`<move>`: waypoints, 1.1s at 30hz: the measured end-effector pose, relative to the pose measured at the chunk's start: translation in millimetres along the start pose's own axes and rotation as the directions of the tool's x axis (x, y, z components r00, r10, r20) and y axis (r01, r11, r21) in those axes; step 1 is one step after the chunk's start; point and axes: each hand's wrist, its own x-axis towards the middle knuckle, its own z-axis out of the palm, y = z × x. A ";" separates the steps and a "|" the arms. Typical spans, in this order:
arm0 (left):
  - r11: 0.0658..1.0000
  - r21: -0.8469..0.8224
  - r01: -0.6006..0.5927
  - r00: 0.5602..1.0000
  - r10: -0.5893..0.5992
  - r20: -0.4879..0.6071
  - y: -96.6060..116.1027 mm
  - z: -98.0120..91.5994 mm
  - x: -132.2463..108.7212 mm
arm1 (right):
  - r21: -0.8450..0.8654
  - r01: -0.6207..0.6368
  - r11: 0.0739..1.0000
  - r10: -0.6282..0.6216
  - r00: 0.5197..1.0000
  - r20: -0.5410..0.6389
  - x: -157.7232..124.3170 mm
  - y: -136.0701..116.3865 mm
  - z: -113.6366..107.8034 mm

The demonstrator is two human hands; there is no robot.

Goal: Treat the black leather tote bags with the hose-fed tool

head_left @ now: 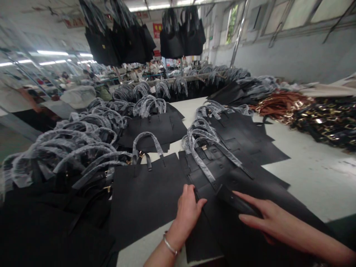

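Head: L hand (188, 208) + R hand (265, 219) on 2 black bags (144, 193)

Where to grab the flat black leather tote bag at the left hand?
Probably the plastic-wrapped arched handle, from above: its loop juts beyond the top edge, open to hook. The black leather tote bag lies flat on the white table, little to pinch.

One head-worn camera looks forward and down along the white table (311, 174), close over its near edge
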 end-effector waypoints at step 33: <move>0.320 -0.931 0.174 0.972 -0.205 0.112 -0.6 25.6 -13.9 | 0.086 0.114 0.990 -0.122 0.988 0.095 34.5 -39.7 8.6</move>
